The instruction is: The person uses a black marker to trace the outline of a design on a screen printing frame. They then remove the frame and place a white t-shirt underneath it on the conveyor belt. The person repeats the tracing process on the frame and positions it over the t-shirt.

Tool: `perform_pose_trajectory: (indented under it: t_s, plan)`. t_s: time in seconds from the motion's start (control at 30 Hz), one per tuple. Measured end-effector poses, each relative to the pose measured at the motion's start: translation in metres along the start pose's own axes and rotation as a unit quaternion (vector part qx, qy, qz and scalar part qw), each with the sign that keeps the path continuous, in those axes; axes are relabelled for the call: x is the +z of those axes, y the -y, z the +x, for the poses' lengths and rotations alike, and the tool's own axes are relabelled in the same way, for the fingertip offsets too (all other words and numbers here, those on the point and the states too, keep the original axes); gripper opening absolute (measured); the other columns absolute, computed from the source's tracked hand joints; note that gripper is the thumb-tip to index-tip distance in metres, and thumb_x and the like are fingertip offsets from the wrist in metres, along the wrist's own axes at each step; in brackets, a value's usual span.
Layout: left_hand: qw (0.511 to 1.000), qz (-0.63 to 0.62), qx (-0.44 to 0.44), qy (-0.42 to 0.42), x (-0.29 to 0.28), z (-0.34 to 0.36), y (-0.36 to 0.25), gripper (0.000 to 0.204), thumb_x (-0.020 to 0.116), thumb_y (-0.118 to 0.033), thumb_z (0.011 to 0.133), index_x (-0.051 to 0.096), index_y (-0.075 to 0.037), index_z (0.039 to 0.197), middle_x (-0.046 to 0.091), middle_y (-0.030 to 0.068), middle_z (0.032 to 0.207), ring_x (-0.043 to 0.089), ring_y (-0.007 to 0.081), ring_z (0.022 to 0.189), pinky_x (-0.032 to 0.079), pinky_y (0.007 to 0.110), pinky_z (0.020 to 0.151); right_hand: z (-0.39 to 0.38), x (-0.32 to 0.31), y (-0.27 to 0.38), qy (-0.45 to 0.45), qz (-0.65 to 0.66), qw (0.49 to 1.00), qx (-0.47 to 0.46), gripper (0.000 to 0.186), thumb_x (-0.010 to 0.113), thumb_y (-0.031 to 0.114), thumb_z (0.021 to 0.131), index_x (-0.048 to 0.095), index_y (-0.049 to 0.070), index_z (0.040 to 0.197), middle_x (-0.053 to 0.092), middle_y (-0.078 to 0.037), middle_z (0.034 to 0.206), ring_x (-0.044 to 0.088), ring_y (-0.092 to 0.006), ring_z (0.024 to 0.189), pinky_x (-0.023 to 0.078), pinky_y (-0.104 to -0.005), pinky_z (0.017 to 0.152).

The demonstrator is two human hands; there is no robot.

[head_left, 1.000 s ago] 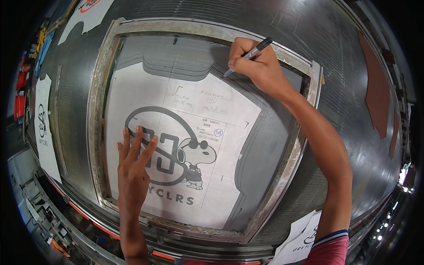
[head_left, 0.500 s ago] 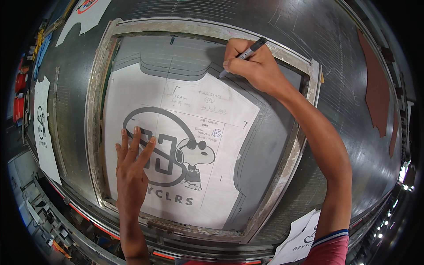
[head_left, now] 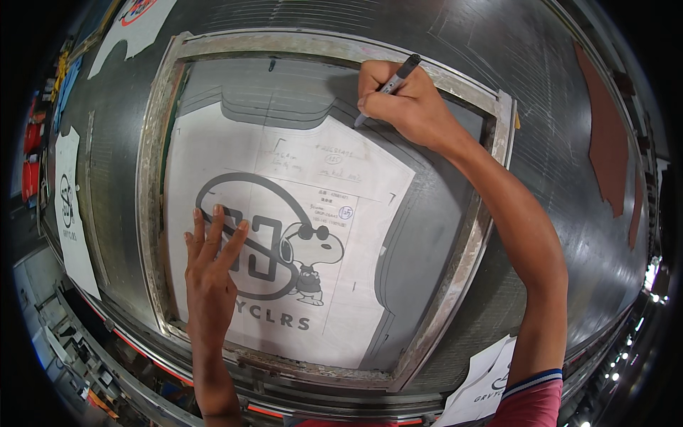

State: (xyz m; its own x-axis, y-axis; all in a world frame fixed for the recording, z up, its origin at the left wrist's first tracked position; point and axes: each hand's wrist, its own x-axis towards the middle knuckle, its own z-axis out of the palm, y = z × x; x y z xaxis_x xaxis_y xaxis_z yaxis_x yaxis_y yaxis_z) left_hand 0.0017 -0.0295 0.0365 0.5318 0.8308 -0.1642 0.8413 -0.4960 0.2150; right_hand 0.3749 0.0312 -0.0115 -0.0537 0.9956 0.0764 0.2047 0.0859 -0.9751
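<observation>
Keep the white printed paper pattern (head_left: pixel 288 213), lying toward the grey framed screen's (head_left: pixel 306 80) left edge, flat beneath the left hand's (head_left: pixel 211 281) spread fingers, and guide the grey-and-black marker (head_left: pixel 398 77), pinched by the right hand's (head_left: pixel 400 99) fingers, closely along the pattern's border.

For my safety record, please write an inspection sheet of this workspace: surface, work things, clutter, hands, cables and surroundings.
Surface: dark table, with light scuff lines.
Work things: white paper pattern lying inside a worn rectangular frame; marker tip beside the paper's upper right edge, contact cannot be told.
Clutter: printed white pieces at the left, upper left and lower right; brown piece at the right.
Hands: left hand spread on the paper; right hand gripping the marker.
Cables: nothing seen clearly.
Surroundings: red items at the far left; small mixed items at lower left, too small to tell.
</observation>
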Motion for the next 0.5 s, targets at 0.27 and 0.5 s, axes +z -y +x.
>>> perform_pose_trajectory:
  t_s: [0.27, 0.5]
  plan:
    - [1.0, 0.001, 0.001, -0.003, 0.0021, -0.0008, 0.0019, 0.073, 0.052, 0.025, 0.08, 0.071, -0.02, 0.134, 0.052, 0.0105, 0.157, 0.037, 0.0391, 0.152, 0.033, 0.061, 0.122, -0.001, 0.0, 0.0002, -0.001, -0.003, 1.0, -0.008, 0.024, 0.061, 0.01, 0.079, 0.04, 0.007, 0.068, 0.033, 0.003, 0.062, 0.031, -0.0075, 0.059, 0.026, -0.0319, 0.054]
    - [1.0, -0.001, 0.001, -0.003, 0.0004, 0.0003, 0.0004, 0.073, 0.051, 0.025, 0.08, 0.071, -0.019, 0.134, 0.051, 0.0109, 0.157, 0.038, 0.0394, 0.151, 0.033, 0.06, 0.122, -0.0016, -0.0012, -0.001, 0.002, -0.011, 1.0, -0.008, 0.025, 0.062, 0.011, 0.078, 0.039, 0.007, 0.067, 0.032, 0.003, 0.059, 0.031, -0.0079, 0.058, 0.026, -0.0319, 0.054]
